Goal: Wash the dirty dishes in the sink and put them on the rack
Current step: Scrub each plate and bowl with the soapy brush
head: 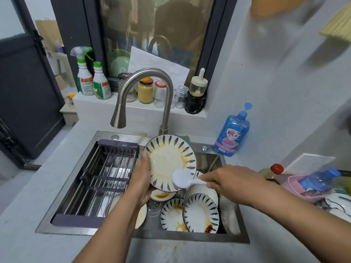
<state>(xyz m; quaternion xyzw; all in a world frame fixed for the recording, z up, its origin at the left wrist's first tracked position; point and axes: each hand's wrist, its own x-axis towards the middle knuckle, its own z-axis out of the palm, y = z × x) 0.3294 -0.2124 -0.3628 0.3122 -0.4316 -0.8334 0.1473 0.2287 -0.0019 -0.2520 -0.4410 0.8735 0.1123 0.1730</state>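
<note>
Scrubbing above the steel sink [190, 238], the right hand [229, 182] clasps in its fingers a white plastic brush [180, 180] against the tilted, stained blue-leaf ceramic plate [167, 160], whose left edge the left hand [141, 179] grips. The purple-framed wire rack [117, 145] spans the sink's left half, nearer the left hand.

I'm looking at a dark-framed window [152, 25] sitting above a white ledge [89, 104], pale grey walls [275, 82] rising around the grey surface [28, 205].
</note>
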